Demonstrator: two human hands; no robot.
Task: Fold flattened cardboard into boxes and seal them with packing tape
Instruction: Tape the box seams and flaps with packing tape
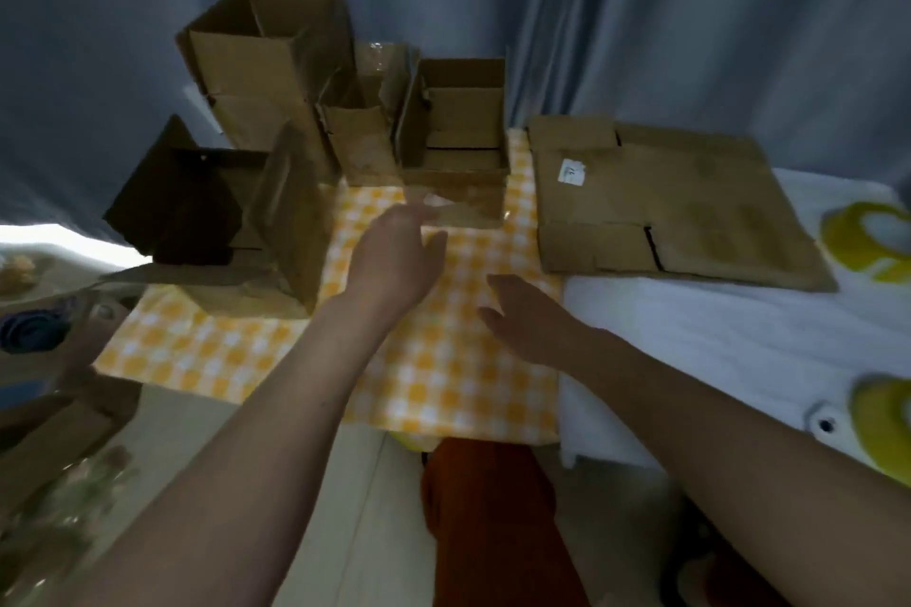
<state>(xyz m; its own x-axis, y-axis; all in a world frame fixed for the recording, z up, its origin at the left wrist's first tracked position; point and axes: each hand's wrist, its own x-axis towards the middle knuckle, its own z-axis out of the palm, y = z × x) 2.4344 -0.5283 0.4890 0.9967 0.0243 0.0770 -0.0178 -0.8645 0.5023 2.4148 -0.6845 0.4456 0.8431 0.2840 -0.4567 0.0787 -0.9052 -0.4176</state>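
Note:
Several folded cardboard boxes stand at the back of a yellow checked cloth (443, 375): a tall open box (256, 74), a small box (355, 133) and a low open box (458, 123). A dark open box (207, 222) sits at the left with its flaps spread. A stack of flattened cardboard (675, 202) lies at the right on a white surface. My left hand (394, 256) hovers over the cloth just in front of the low box, fingers apart, holding nothing. My right hand (527, 315) is lower and to the right, open, palm down over the cloth.
Two yellow tape rolls (867, 242) (882, 424) lie on the white surface (739, 335) at the right edge. More cardboard and clutter (54, 384) sit low at the left. A grey curtain (641, 15) hangs behind. An orange-clad leg (493, 522) shows below the table.

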